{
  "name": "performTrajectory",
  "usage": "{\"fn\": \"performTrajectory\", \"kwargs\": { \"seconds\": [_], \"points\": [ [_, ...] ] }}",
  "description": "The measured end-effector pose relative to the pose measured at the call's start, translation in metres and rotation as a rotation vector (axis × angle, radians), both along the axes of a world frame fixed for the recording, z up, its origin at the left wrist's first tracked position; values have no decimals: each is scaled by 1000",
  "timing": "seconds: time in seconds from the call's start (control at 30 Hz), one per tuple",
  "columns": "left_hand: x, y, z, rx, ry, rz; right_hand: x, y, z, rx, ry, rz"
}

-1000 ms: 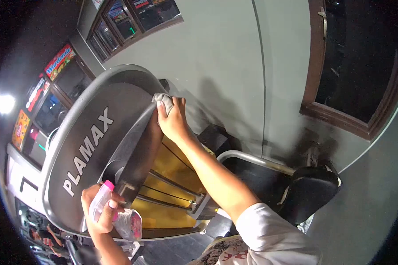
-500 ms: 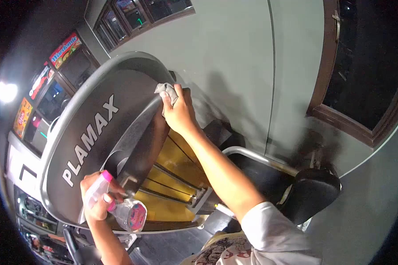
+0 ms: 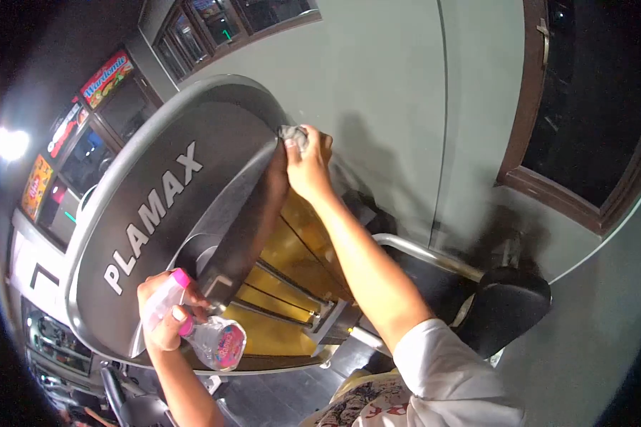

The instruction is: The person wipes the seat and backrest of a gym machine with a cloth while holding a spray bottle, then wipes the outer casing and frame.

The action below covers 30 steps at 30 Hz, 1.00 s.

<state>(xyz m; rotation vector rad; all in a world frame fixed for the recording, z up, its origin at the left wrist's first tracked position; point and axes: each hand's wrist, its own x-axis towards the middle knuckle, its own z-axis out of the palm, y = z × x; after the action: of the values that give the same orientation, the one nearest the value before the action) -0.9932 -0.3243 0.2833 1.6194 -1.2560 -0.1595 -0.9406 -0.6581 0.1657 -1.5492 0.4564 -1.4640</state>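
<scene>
My left hand is closed round a clear spray bottle with a pink and white trigger head and a pink label; the bottle tilts, its base toward the lower right. In my right hand is a crumpled grey cloth, pressed at the upper right edge of a dark panel lettered PLAMAX. This panel, rimmed in grey, belongs to a large gym machine. Below my right forearm, a yellow board with dark rods shows inside the machine.
A black padded seat and a metal tube frame stand to the right of the machine. Behind is a grey wall with a brown-framed window. Signs and glass panes line the left, with more gym equipment at lower left.
My right hand has moved right and slightly up with the cloth, to the panel's outer edge. My left hand and the bottle have shifted slightly right in view.
</scene>
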Motion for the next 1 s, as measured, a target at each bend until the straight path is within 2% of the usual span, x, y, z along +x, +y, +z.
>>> {"fn": "performTrajectory", "kwargs": {
  "seconds": [0.07,0.1,0.17,0.2,0.23,0.27,0.33,0.37,0.4,0.47,0.5,0.57,0.63,0.67,0.73,0.83,0.87,0.93,1.0],
  "points": [
    [-5,-2,-1,-36,-2,12,2,18,-12,15,-152,104],
    [-1,-1,-4,-54,-50,-8,-23,48,-8,94,-190,273],
    [-4,-4,0,-35,-79,8,-70,102,-21,-263,-50,76],
    [-7,-5,0,-24,-89,49,-82,128,-34,-347,-192,185],
    [-10,-8,0,-31,-90,55,-106,144,-27,-448,-202,302],
    [-14,-11,1,-33,-90,61,-114,150,-33,-560,-106,301],
    [-13,-9,1,-24,-100,65,-78,134,-38,-558,-231,213],
    [-10,-7,0,-19,-116,61,-78,116,-22,-539,-166,130],
    [-8,-5,-1,-15,-131,60,-65,99,-3,-438,-182,61],
    [-10,-6,1,7,-147,89,-32,46,14,-155,-27,-64],
    [-13,-9,3,7,-128,96,-19,19,17,-2,59,-3],
    [-16,-8,5,36,-133,105,-15,15,15,-12,40,36],
    [-11,-7,3,19,-174,89,-33,58,6,-96,-75,-27],
    [-10,-5,1,14,-187,88,-49,86,-3,-285,-135,-45],
    [-10,-4,4,57,-242,97,-88,144,-20,-479,-191,207],
    [-13,-4,5,36,-206,103,-86,138,-22,-721,-268,208],
    [-12,-4,4,27,-192,96,-74,123,-11,-702,-333,200],
    [-12,-2,3,14,-150,81,-51,78,-3,-631,-173,-26],
    [-12,-3,5,2,-98,61,-29,34,18,-202,-38,-18]
  ]
}}
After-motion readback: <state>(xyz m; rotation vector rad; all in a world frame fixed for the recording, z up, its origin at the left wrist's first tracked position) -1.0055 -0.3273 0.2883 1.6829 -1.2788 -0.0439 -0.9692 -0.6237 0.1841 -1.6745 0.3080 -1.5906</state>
